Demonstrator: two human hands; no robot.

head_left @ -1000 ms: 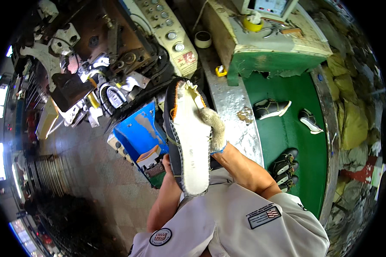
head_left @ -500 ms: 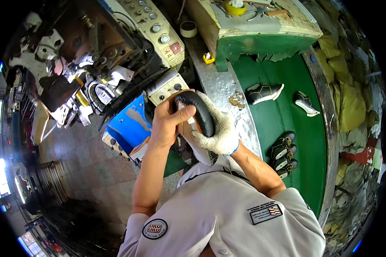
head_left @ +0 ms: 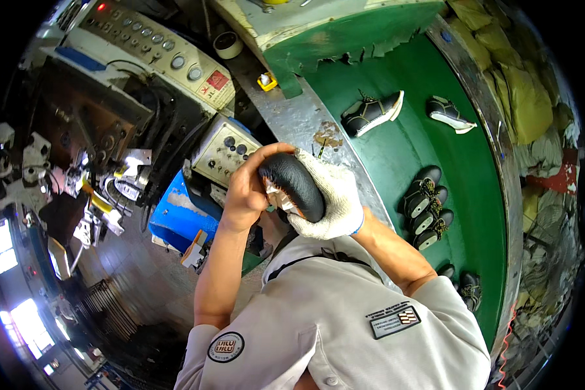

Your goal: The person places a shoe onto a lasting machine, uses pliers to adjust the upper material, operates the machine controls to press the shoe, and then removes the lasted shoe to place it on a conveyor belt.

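Both hands hold a black leather shoe [head_left: 296, 184] in front of my body, its rounded toe facing up. Along one edge, gathered leather borders a pale underside with a strip of orange. My bare left hand [head_left: 242, 195] is closed around the left side of the toe, fingers curled over it. On the opposite side my right hand [head_left: 335, 200], in a white knitted glove, wraps the shoe with its thumb at the lower edge. The rear part of the shoe is mostly hidden below the hands.
At left stands a machine with a cream control panel [head_left: 151, 49], a smaller dial box [head_left: 224, 151] and a blue metal cover [head_left: 175, 211]. A metal ledge [head_left: 286, 112] borders a green bench [head_left: 383, 169] holding several black shoes [head_left: 424, 207]. Piled olive sacks [head_left: 523, 107] lie at far right.
The shoe has turned in my hands, showing more black toe leather. My left thumb has shifted off the underside toward its left edge. My view has swung to the right.
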